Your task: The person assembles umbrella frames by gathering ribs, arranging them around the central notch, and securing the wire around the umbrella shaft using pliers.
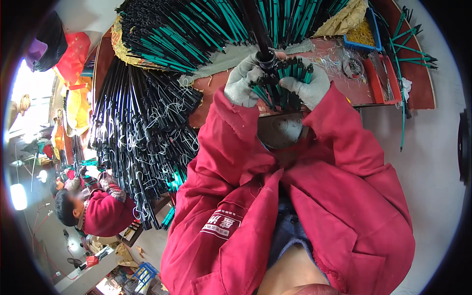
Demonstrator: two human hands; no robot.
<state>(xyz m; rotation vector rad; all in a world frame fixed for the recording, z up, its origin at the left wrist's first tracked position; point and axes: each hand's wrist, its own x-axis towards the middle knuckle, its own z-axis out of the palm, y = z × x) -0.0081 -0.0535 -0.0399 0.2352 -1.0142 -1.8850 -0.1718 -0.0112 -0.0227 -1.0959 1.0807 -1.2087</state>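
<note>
Both my hands wear whitish gloves and meet at the near edge of the red worktable (pixel 339 54). Between them stands an umbrella frame with a black shaft (pixel 254 24) and short green-and-black ribs (pixel 295 73) bunched round its lower end. My left hand (pixel 242 82) is closed round the left side, by the dark collar on the shaft. On the right, my right hand (pixel 310 87) grips the bunched ribs, its thumb lying across them. The fingers behind the bundle are partly hidden.
Piles of green-and-black ribs (pixel 196 34) cover the far table. Black shafts with white strings (pixel 142 128) are heaped left. At right sit a blue tray of yellow bits (pixel 361 37), a round tin (pixel 353 68) and a red box (pixel 383 81). A co-worker (pixel 105 209) sits left.
</note>
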